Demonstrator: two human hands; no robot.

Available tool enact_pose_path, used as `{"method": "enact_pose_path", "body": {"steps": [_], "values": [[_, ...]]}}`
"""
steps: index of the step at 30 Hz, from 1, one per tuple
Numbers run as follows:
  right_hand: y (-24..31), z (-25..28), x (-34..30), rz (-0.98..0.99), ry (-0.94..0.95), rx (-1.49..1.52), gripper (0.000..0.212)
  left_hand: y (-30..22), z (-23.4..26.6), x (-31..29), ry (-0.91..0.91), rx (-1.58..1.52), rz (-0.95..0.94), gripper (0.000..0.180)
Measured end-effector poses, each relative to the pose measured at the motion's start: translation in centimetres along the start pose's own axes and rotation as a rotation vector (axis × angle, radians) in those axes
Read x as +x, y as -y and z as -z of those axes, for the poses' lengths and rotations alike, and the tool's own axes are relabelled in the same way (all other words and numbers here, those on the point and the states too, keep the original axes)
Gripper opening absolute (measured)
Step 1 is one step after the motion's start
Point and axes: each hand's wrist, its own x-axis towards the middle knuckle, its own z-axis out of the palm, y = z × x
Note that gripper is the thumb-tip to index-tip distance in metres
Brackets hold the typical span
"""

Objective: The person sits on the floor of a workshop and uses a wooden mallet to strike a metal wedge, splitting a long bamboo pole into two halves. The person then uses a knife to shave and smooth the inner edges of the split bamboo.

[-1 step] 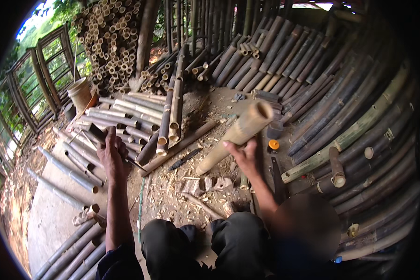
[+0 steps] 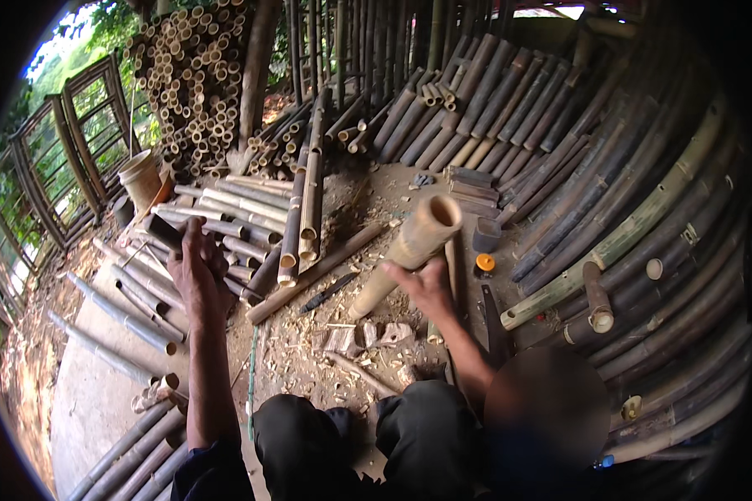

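Observation:
My left hand (image 2: 196,259) is closed around a tool with a thick, dark, block-like end (image 2: 163,233) pointing up and to the left. A thin dark part shows below the fist; the tool's exact kind is unclear. On the right, the fingers of my right hand (image 2: 422,288) wrap around a pale bamboo tube (image 2: 401,255). It stands tilted, its hollow upper end leaning away to the right and its lower end close to the chip-strewn ground. The tool and the tube are well apart. A dark-bladed knife (image 2: 327,293) lies just left of the tube's lower end.
Wood blocks (image 2: 368,336) and a stick (image 2: 361,372) lie before my knees. Beyond is a dark bamboo pole (image 2: 317,273). Cut bamboo (image 2: 242,204) lies left; long poles (image 2: 627,242) fill the right. A saw (image 2: 491,321) and an orange-lidded jar (image 2: 485,265) sit right of the tube.
The bamboo tube has tipped more upright, its upper end shifting left and slightly toward me. My left hand and its tool have moved slightly left.

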Motion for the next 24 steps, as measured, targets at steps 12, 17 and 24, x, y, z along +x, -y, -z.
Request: {"method": "enact_pose_path", "body": {"steps": [12,17,24], "values": [[5.4,-4.0,-3.6,-0.002,0.060,-0.198,0.045,-10.8,-17.6,-9.9,0.766,-0.333,-0.062,0.028],[5.3,-2.6,-3.5,-0.044,0.060,-0.199,0.043,-10.6,-18.7,-10.6,0.673,-0.358,-0.088,0.027],[5.1,-2.1,-3.5,-0.024,0.073,-0.190,0.051,-7.2,-19.5,-9.6,0.990,-0.181,-0.017,0.023]]}}
